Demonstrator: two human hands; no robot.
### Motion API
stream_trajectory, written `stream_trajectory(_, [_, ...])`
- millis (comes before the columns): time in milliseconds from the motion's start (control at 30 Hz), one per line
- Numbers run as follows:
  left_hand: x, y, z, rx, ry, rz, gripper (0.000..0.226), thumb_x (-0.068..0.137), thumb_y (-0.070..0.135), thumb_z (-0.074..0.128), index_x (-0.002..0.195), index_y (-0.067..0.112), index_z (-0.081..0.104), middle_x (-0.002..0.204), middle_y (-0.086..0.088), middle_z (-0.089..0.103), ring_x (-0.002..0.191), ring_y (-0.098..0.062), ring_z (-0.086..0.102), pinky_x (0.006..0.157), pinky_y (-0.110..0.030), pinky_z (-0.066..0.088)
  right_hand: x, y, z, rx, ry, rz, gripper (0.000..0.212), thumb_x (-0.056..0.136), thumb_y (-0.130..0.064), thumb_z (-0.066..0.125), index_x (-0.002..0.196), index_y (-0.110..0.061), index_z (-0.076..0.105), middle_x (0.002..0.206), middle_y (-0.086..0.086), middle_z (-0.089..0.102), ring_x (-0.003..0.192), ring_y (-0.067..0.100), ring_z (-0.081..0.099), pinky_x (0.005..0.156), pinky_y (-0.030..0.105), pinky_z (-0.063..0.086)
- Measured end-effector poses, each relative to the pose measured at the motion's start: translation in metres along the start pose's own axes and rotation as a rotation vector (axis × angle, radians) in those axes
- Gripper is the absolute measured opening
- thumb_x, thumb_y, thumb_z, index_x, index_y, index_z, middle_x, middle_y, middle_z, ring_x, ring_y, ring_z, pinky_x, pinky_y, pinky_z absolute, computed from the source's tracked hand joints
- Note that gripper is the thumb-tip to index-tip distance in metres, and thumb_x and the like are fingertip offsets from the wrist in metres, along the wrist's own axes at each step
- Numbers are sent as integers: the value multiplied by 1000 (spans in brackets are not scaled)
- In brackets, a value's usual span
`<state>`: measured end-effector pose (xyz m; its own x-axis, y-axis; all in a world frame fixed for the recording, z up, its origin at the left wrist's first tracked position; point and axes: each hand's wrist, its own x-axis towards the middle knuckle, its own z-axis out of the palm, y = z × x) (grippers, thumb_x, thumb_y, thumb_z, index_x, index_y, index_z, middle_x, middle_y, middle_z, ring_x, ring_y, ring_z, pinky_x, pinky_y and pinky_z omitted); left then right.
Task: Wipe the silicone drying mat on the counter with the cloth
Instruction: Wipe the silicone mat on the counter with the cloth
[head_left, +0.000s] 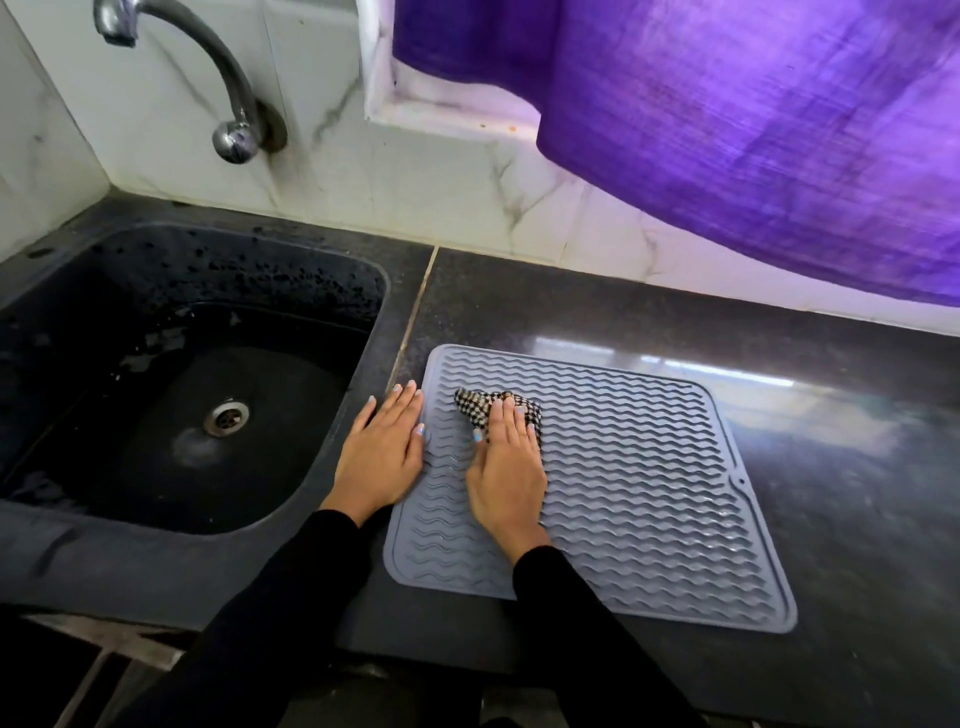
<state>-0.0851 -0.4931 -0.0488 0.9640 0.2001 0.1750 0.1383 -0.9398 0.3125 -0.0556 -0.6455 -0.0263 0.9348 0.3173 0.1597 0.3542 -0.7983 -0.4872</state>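
A grey-blue silicone drying mat (649, 483) with wavy ridges lies flat on the dark counter (857, 467), right of the sink. My right hand (506, 467) presses a bunched black-and-white checked cloth (480, 408) onto the mat's far left part; the fingers cover most of the cloth. My left hand (382, 449) lies flat with fingers together along the mat's left edge, its thumb resting on the mat and the rest on the counter. Both arms wear black sleeves.
A black sink (182, 395) with a metal drain sits to the left, wet inside. A chrome tap (228, 104) comes out of the marble wall above it. A purple curtain (753, 130) hangs over the back right of the counter.
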Motion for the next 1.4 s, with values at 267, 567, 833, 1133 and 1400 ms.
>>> stream_trajectory(267, [0,1,0,-1,-26,-25,77,82,46,-4,147,15,22,155,3,18,143,-6,10,116,-30,-1,41,55,-93,855,359,502,29,100,-19,34,108,-3,58,105,10,60,103,27,55,84,31,41])
stream_trajectory(567, [1,1,6,10,12,-37,69,86,41,3,146,14,26,154,3,22,142,-7,13,116,-30,1,43,91,-42,-120,41,107,46,97,-18,35,140,-2,33,149,14,33,140,24,26,117,32,15])
stream_trajectory(833, [1,1,6,-15,4,-41,70,85,42,4,145,14,28,154,4,22,142,-6,13,116,-30,2,57,105,-68,415,62,308,26,97,-15,40,107,-10,63,102,8,68,99,24,57,79,24,42])
stream_trajectory(1133, [0,2,4,-26,0,-45,75,81,44,0,146,16,24,155,5,19,141,-3,9,115,-27,-2,74,92,-108,359,276,325,27,98,-17,33,106,-9,58,95,9,55,86,23,50,72,29,33])
stream_trajectory(1400, [2,1,6,-54,35,-44,69,86,43,7,145,16,28,153,5,23,136,4,6,115,-27,0,64,94,-40,-59,-72,157,63,94,-38,44,147,-16,18,157,2,12,145,15,8,118,29,5])
